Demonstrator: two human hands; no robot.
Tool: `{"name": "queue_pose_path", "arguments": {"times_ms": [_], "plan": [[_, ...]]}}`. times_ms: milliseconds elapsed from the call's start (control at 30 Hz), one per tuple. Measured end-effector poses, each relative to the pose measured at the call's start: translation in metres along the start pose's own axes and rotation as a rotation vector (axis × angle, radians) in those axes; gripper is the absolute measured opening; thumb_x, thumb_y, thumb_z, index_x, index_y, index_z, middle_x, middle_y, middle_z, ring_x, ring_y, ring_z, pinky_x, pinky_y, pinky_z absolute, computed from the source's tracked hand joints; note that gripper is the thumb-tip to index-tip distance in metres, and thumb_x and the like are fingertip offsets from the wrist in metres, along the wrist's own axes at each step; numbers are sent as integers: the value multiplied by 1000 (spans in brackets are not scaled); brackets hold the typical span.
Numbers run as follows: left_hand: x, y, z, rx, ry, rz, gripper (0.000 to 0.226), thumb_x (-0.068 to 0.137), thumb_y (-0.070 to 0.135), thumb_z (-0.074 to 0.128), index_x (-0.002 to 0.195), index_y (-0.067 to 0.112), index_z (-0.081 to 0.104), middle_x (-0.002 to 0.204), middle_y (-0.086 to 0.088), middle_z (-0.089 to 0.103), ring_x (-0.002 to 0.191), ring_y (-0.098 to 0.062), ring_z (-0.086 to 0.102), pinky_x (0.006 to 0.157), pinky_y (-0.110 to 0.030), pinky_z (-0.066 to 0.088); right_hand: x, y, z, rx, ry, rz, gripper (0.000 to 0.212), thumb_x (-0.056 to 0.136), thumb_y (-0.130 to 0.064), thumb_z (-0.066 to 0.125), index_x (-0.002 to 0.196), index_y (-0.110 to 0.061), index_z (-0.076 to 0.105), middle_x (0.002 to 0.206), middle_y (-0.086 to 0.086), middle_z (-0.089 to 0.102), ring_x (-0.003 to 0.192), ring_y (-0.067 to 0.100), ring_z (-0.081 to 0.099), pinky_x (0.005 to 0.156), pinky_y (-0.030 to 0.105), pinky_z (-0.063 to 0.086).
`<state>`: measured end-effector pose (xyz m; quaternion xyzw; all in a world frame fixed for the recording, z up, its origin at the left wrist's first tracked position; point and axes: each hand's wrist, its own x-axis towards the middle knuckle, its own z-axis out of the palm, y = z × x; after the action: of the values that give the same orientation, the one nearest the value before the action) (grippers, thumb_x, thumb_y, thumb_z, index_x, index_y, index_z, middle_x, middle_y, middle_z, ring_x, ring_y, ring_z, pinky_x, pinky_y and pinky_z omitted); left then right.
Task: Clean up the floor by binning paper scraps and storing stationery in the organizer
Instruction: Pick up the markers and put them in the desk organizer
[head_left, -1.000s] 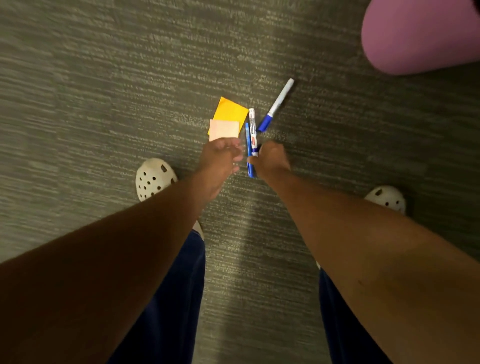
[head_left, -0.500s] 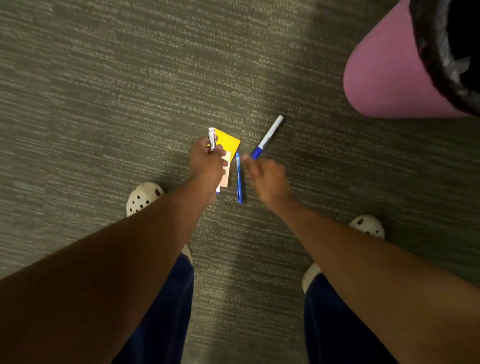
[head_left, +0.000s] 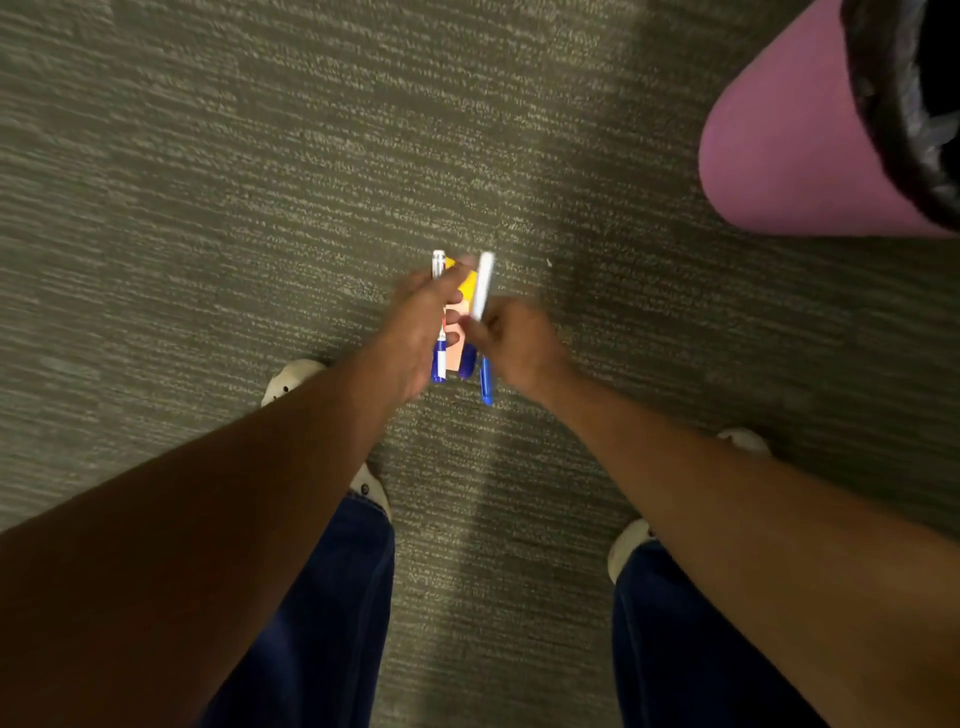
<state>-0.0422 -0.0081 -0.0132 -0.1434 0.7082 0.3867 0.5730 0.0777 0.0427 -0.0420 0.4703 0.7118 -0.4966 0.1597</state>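
Marker (head_left: 439, 317) upright in the left hand (head_left: 415, 332), fingers clamped round its barrel; white end clear above the fingertips, blue cap below the palm. Notes (head_left: 464, 291), yellow over peach, pinched in the same hand just right of the marker. Second marker (head_left: 483, 288) in the right hand (head_left: 511, 340), white barrel rising above the knuckles, thumb and fingers closed on its lower half. Blue pen (head_left: 486, 382) pokes out below the right fingers; blur hides whether it is held or lies on the carpet (head_left: 208, 208)

Handling, judged: markers light, stiff, smooth plastic, so grip mid-barrel, not the cap. Notes thin, limp, easily creased; take by an edge, keep flat. A bundle in one fist may slip

Pink bin (head_left: 779, 145) with dark liner stands well right of the right hand. No organizer in view
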Motion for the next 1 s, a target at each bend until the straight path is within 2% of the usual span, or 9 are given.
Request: {"name": "queue_pose_path", "arguments": {"times_ms": [67, 200, 267, 333, 467, 600, 733, 933, 1000], "plan": [[-2, -3, 4, 131, -61, 42, 39, 95, 26, 73, 128, 12, 61, 99, -5, 65, 79, -17, 61, 67, -28, 51, -22, -7, 8, -16, -39, -127, 32, 101, -31, 60, 87, -4, 70, 73, 12, 69, 66, 29, 62, 61, 33, 43], [-5, -7, 7, 316, -49, 112, 20, 101, 14, 62, 120, 10, 68, 77, 1, 61, 63, -10, 55, 46, -16, 48, -45, -13, 14, -34, -35, -172, 35, 101, -37, 48, 96, -11, 71, 88, 15, 74, 78, 35, 68, 69, 42, 55], [-7, -5, 7, 284, -1, 107, 19, 103, 19, 61, 114, 7, 69, 71, 3, 57, 58, -9, 51, 48, -20, 47, -54, -9, 14, -108, 104, -138, 50, 102, -49, 38, 89, -15, 73, 81, 12, 73, 70, 32, 66, 63, 37, 52], [-17, 1, 9, 184, 18, 74, 20, 102, 31, 62, 97, 12, 66, 65, 4, 50, 52, -9, 44, 46, -24, 45, -66, -4, 9, -67, 255, -66, 53, 106, -43, 36, 77, -14, 68, 72, 11, 67, 61, 28, 59, 57, 33, 43], [-62, 25, 9, 34, -118, 4, 46, 89, 60, 69, 72, 22, 49, 52, 9, 36, 42, -7, 30, 37, -23, 29, -101, -11, -9, 340, 261, 130, 45, 111, -24, 38, 72, -9, 56, 66, 13, 57, 59, 28, 51, 58, 39, 40], [-122, 61, 20, -200, -380, -88, 52, 91, 50, 71, 57, 26, 38, 45, 9, 28, 36, -8, 25, 35, -22, 27, -158, -57, -50, 950, 51, 306, 52, 112, -39, 34, 94, 1, 63, 79, 18, 66, 61, 28, 62, 56, 36, 50], [-196, 111, 51, -456, -496, -52, 51, 95, 39, 64, 57, 24, 35, 42, 8, 28, 37, -9, 28, 42, -24, 33, -215, -115, -118, 1343, -74, 257, 60, 105, -50, 36, 125, 1, 58, 90, 17, 71, 66, 23, 68, 55, 33, 54], [-326, 198, 131, -437, -479, 134, 49, 99, 38, 59, 59, 21, 35, 57, 2, 41, 55, -13, 46, 77, -35, 48, -301, -180, -257, 1511, 307, 137, 21, 104, -12, 55, 122, -4, 64, 95, 18, 71, 67, 16, 64, 55, 25, 53], [-358, 215, 152, -307, -478, 214, 42, 88, 43, 67, 61, 20, 44, 67, 1, 49, 63, -15, 53, 75, -35, 47, -320, -190, -301, 1517, 451, 144, 19, 102, -8, 57, 118, -3, 67, 94, 15, 73, 66, 15, 62, 55, 24, 53]]}}
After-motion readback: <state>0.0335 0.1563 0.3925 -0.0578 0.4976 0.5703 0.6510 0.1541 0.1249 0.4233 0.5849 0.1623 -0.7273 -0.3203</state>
